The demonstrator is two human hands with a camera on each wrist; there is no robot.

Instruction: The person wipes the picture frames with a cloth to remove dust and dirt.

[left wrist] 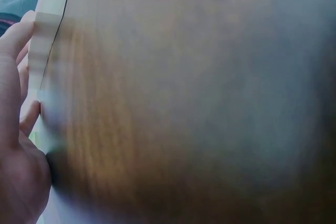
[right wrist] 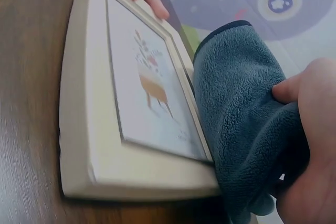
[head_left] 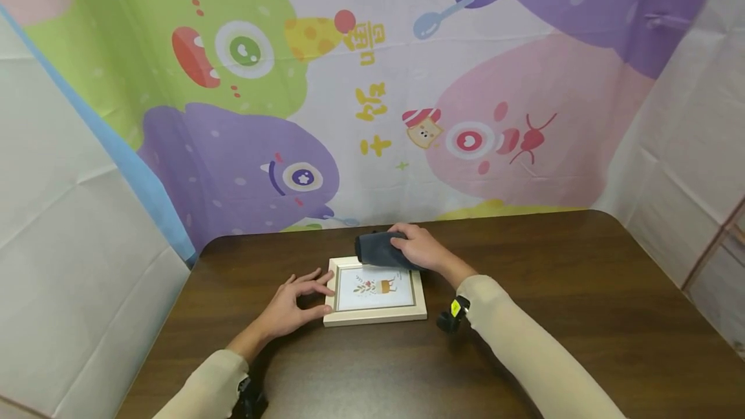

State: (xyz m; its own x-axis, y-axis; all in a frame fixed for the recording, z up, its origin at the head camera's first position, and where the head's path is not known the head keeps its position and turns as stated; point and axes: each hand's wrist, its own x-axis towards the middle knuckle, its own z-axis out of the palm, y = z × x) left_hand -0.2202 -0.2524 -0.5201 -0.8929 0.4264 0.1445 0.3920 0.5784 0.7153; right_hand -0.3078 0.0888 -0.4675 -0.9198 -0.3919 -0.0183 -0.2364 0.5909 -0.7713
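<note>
A cream picture frame (head_left: 375, 318) lies flat on the brown table, holding a print of a plant in an orange pot on legs. My left hand (head_left: 289, 307) rests at its left side, fingers spread and touching the border; in the left wrist view that hand (left wrist: 20, 129) shows at the left edge. My right hand (head_left: 423, 247) grips a folded dark blue-grey cloth (head_left: 377, 249) over the far edge of the frame. The right wrist view shows the fuzzy cloth (right wrist: 236, 93) against the frame's border, with the thumb pressed on it.
The dark wood table (head_left: 349, 374) stretches around the frame on all sides. Behind it hangs a cartoon-printed curtain (head_left: 401, 199), and pale fabric walls (head_left: 75, 225) stand at left and right. Black wrist cameras (head_left: 451, 319) are strapped to both forearms.
</note>
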